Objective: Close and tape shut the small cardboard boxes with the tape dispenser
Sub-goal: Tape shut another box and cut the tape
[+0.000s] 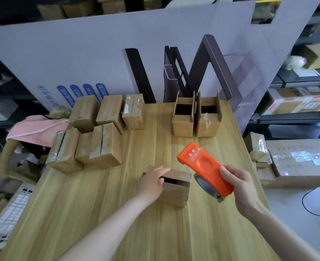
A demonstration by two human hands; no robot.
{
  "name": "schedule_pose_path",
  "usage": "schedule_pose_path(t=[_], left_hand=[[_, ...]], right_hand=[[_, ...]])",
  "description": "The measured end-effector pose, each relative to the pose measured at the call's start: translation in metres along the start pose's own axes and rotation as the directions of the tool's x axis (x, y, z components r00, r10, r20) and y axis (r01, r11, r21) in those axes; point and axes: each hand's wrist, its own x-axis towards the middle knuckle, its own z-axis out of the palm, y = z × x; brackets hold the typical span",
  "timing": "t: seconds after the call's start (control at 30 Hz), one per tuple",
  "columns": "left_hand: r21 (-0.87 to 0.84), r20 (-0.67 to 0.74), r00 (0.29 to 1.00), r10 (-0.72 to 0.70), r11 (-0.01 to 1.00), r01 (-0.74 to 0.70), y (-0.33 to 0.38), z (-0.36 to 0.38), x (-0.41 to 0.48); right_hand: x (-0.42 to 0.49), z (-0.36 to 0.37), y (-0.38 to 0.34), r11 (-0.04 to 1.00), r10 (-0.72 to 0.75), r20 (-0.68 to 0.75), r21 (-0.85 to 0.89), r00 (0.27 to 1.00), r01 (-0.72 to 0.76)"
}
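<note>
Left grip (153, 182): fingers straight, pressing a flap of the small cardboard box (176, 192), which sits mid-bench (108, 213) with a dark slot still showing between its flaps.
Right grip (238, 187): curled round the orange tape dispenser (202, 166), raised just right of the box, long axis slanting away leftward.
Likely next travel: left and down to the seam.

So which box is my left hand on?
The lone box nearest the camera, dark gap between its flaps; the left hand rests on it. Other boxes sit further back.
</note>
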Motion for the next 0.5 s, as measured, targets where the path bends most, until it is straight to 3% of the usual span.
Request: schedule_pose_path(t=[0.07,0.13,0.2,0.27,0.37,0.5], left_hand=[[-0.291,-0.074,0.989,-0.131,0.951,0.104,0.023,-0.013,0.002],[-0.665,0.094,0.938,-0.335,0.68,0.309,0.045,-0.03,0.006],[-0.804,0.338,0.867,-0.365,0.367,0.468,0.06,-0.047,0.008],[-0.804,0.467,0.827,-0.314,0.239,0.545,0.069,-0.061,0.007],[-0.789,0.518,0.809,-0.278,0.21,0.577,0.078,-0.075,0.004],[-0.785,0.476,0.836,-0.274,0.295,0.544,0.086,-0.09,0.004]], right_hand=[[-0.001,-0.003,-0.003,1.0,-0.014,0.039,-0.007,0.999,0.014],[-0.002,-0.003,-0.007,0.999,-0.033,0.08,-0.024,0.996,0.035],[-0.004,-0.002,-0.011,0.998,-0.049,0.111,-0.036,0.993,0.053],[-0.006,-0.001,-0.015,0.997,-0.059,0.131,-0.043,0.99,0.065],[-0.007,0.0,-0.019,0.994,-0.064,0.14,-0.078,0.988,0.075],[-0.006,0.002,-0.02,0.989,-0.074,0.103,-0.119,0.992,0.087]])
